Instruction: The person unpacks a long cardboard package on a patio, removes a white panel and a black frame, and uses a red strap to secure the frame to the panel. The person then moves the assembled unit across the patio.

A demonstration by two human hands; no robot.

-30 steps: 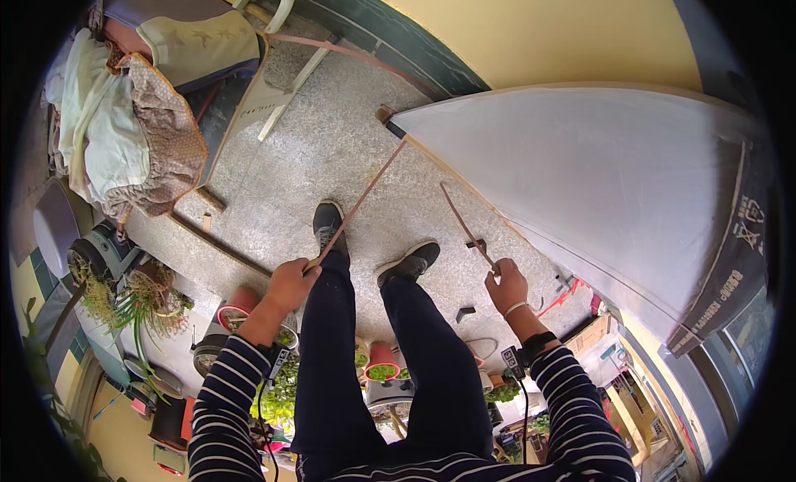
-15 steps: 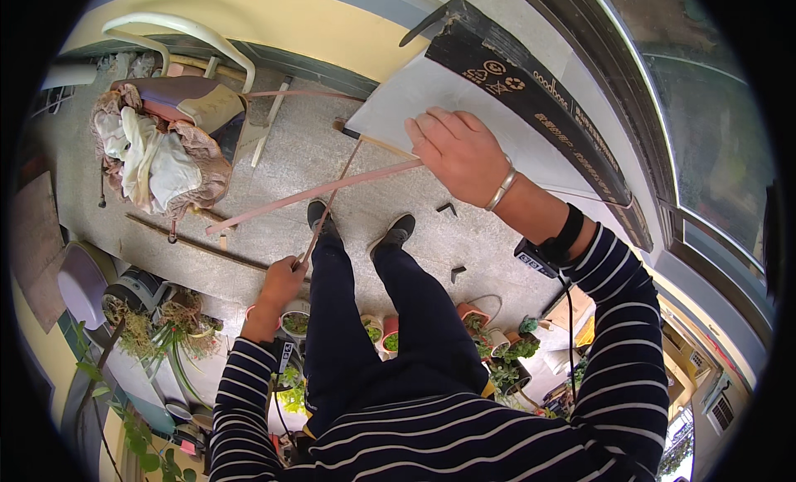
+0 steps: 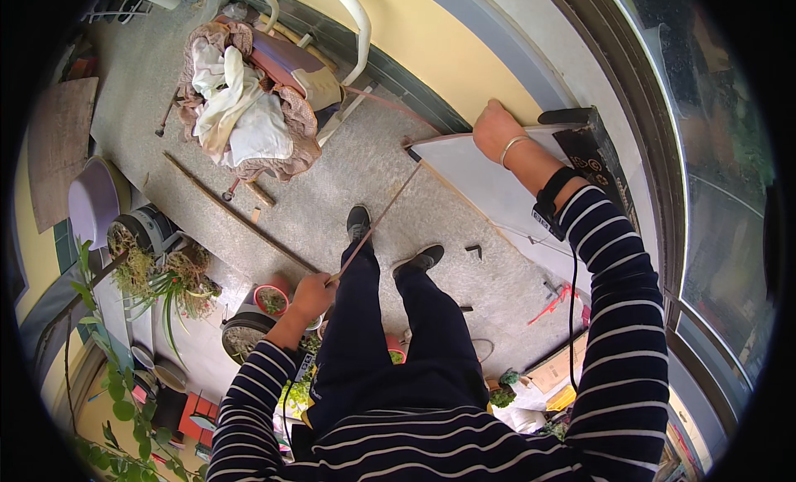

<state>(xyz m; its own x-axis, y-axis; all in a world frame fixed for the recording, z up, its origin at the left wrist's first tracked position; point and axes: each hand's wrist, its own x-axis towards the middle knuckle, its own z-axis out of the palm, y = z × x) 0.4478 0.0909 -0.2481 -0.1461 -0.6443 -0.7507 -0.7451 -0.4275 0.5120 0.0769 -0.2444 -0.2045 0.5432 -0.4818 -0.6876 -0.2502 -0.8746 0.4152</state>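
Though I can't tell whether my right hand (image 3: 497, 134) holds anything, my left hand (image 3: 309, 300) pinches a thin brown strip (image 3: 390, 204) that, swung carelessly, could scuff the two-o'clock white panel (image 3: 485, 179).

The strip (image 3: 383, 212) is brown, the sleeves (image 3: 618, 316) navy striped white, the basin (image 3: 93, 204) lilac.

Long, thin brown strip (image 3: 378, 221), narrow & straight w/ slight bend at most; mat'l unclear, poss. wood. Held at btm end, runs diag. from lower L to upper R. Far tip ends by L corner of large, flat, pale grey-white panel (image 3: 489, 184); can't tell if touching. Panel: smooth face, thin tan edging along near side, small blk piece (image 3: 412, 153) at L corner, blk printed band (image 3: 583, 150) at R end. Lies in upper R area, partly covered.
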